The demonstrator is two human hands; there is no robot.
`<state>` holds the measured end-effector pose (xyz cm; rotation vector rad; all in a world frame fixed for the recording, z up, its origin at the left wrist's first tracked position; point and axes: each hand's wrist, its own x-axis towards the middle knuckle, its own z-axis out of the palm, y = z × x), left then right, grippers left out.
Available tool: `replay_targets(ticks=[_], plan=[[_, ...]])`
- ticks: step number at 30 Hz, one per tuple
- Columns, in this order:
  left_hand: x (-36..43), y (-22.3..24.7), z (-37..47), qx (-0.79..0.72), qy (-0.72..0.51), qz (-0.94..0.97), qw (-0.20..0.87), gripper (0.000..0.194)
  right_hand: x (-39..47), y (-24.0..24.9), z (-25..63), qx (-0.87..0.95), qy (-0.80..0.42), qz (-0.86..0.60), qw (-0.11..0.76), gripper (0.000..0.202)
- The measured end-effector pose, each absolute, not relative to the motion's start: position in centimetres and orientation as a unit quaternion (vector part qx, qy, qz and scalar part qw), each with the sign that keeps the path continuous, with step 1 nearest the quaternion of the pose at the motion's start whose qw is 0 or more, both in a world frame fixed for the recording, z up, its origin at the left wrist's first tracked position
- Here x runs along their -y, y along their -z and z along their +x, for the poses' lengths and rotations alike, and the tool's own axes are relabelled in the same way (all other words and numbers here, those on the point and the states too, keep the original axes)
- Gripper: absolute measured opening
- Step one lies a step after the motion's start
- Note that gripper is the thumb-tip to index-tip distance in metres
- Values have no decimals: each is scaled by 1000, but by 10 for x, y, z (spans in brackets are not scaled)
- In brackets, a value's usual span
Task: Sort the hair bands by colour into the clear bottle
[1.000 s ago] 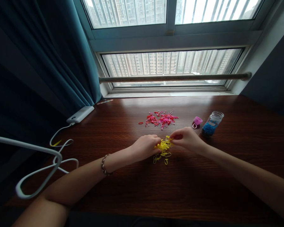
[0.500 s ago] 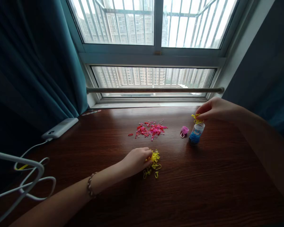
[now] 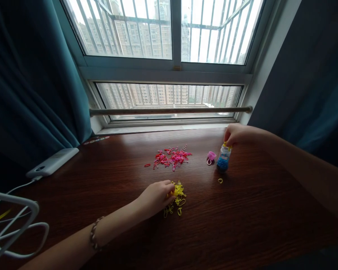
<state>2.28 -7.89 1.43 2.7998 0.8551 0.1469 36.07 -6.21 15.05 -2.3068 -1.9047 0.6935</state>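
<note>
My right hand [image 3: 238, 135] is closed on yellow bands at the mouth of a small clear jar [image 3: 223, 158], which stands upright with blue contents. A single yellow band [image 3: 220, 180] lies on the table in front of the jar. To the jar's left is a pink piece [image 3: 211, 155] with a loop. My left hand [image 3: 157, 197] rests at the left side of a pile of yellow bands [image 3: 179, 190], its fingers pinched on some of them. Behind that pile lies a spread of red and pink bands [image 3: 173, 158].
The dark brown wooden table [image 3: 214, 225] reaches to the window sill. A white power bank [image 3: 53, 162] with a cable [image 3: 19, 251] is at the left, beside a blue curtain [image 3: 45, 75]. A metal rail [image 3: 169, 111] crosses the window.
My right hand has lowered the yellow bands into the jar's mouth. One yellow band has dropped onto the table near the jar. The camera view has shifted, and my left hand stays at the yellow pile.
</note>
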Motion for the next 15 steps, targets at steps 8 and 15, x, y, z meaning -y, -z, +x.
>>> replay_targets(ticks=[8,15], plan=[[79,-13,23,-288,-47,951,99,15,66,-144,359,670,-109,-734,-3,16],[79,-13,23,-285,-47,951,106,15,85,-143,348,679,23,-734,-7,12]])
